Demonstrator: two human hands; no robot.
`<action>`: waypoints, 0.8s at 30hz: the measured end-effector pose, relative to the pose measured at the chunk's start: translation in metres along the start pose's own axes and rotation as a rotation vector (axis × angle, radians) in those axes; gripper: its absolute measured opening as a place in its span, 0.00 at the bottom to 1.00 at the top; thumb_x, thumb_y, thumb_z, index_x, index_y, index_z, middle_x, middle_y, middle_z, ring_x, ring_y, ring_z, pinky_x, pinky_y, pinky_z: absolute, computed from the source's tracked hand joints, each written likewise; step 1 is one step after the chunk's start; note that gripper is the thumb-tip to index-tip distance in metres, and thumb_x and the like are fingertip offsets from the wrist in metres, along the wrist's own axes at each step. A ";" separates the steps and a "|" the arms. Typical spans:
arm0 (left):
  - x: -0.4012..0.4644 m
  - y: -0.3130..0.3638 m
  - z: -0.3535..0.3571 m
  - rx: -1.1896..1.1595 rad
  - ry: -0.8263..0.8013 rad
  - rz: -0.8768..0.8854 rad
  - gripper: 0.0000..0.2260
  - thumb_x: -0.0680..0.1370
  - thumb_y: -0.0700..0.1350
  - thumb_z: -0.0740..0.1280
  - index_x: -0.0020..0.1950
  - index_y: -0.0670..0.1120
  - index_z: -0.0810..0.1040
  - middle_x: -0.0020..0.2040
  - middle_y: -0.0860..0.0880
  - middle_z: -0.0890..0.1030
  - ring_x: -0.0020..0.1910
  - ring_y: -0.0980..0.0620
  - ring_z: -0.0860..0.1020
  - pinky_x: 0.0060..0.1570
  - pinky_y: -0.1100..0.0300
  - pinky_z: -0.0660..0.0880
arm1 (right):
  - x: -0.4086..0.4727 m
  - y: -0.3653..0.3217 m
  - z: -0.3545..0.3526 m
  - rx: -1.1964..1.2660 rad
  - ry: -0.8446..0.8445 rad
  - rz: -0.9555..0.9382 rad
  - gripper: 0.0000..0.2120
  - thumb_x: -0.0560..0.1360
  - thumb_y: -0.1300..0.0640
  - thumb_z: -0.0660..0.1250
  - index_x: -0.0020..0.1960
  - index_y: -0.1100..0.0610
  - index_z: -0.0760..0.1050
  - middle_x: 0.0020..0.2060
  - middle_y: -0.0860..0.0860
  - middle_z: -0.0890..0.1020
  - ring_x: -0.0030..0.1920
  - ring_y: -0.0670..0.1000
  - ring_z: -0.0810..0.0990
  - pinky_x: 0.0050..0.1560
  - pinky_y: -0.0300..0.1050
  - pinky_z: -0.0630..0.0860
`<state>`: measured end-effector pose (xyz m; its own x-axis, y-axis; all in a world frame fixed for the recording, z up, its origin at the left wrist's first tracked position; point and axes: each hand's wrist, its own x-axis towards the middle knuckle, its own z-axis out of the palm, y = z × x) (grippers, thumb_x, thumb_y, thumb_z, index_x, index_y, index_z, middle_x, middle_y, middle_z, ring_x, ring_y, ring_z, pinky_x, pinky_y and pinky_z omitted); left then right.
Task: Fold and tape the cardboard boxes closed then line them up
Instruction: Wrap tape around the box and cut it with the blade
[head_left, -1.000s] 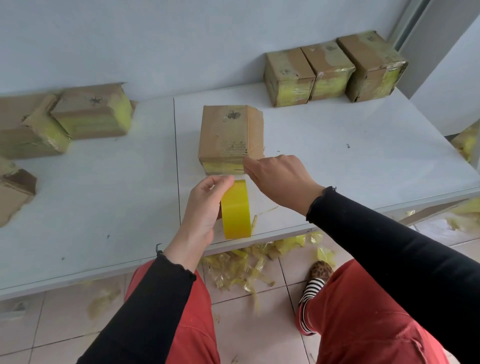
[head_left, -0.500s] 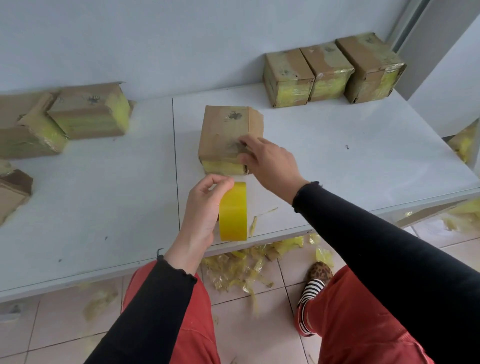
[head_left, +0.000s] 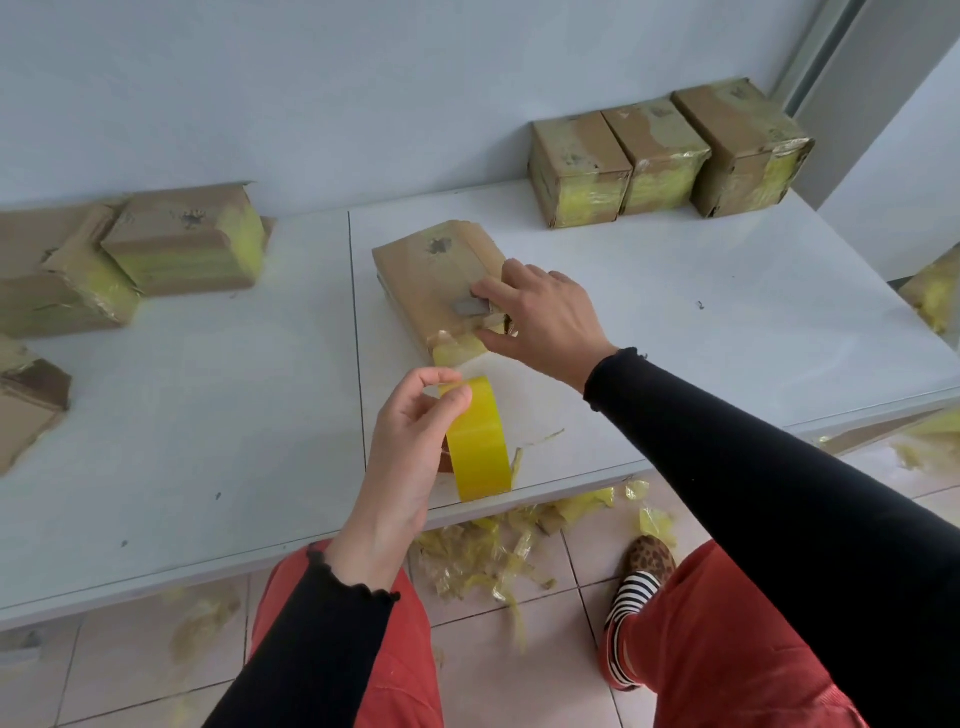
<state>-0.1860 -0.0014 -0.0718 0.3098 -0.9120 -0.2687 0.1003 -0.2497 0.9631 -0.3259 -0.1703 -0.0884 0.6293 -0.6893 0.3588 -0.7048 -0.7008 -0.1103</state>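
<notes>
The box (head_left: 441, 280) in the middle of the surface (head_left: 208, 415) is worn brown cardboard, scuffed and dark-stained on top, with wrinkled yellow tape at its near end. It lies tilted, skewed to the seam of the surface. The right hand (head_left: 540, 322) grasps its near right corner, fingers curled over the top and thumb against the taped end. The left hand (head_left: 410, 441) pinches the roll (head_left: 478, 436) of glossy yellow tape, thumb and forefinger at its top edge; the roll stands on edge near the front rim, just in front of the box. A short strip of tape runs from the box's end toward the roll.

The surface is two smooth, pale grey-white slabs joined by one thin seam, speckled with small dark marks, set against a plain pale wall. Below it the floor is light tile, littered with crumpled scraps (head_left: 488, 551) of yellow tape.

Three taped boxes (head_left: 665, 156) stand in a touching row at the far right by the wall. At the far left lie at least three more boxes (head_left: 182, 244), crumpled and overlapping, one cut by the frame edge. One roll is in view.
</notes>
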 end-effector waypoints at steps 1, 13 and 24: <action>0.000 0.001 -0.002 0.020 -0.014 -0.001 0.06 0.75 0.53 0.74 0.51 0.54 0.83 0.43 0.45 0.75 0.43 0.48 0.79 0.47 0.48 0.77 | -0.001 0.000 0.002 -0.014 0.006 0.006 0.19 0.75 0.42 0.70 0.62 0.50 0.77 0.47 0.52 0.75 0.43 0.55 0.76 0.41 0.47 0.69; 0.017 0.015 -0.010 0.313 -0.047 0.125 0.10 0.77 0.44 0.74 0.38 0.48 0.78 0.35 0.56 0.76 0.38 0.57 0.74 0.45 0.59 0.69 | -0.110 -0.054 -0.052 1.105 -0.537 0.345 0.19 0.86 0.46 0.51 0.51 0.54 0.77 0.41 0.36 0.78 0.44 0.38 0.76 0.52 0.35 0.70; 0.049 0.043 -0.016 0.413 0.024 0.355 0.10 0.80 0.48 0.73 0.39 0.48 0.84 0.34 0.52 0.83 0.35 0.51 0.80 0.46 0.48 0.80 | -0.119 -0.072 -0.071 1.381 -0.453 0.438 0.16 0.88 0.48 0.55 0.66 0.55 0.76 0.63 0.54 0.81 0.68 0.53 0.77 0.74 0.54 0.67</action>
<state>-0.1517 -0.0519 -0.0443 0.2794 -0.9570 0.0786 -0.3927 -0.0392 0.9188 -0.3730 -0.0253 -0.0576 0.6840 -0.6987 -0.2099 -0.1691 0.1281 -0.9772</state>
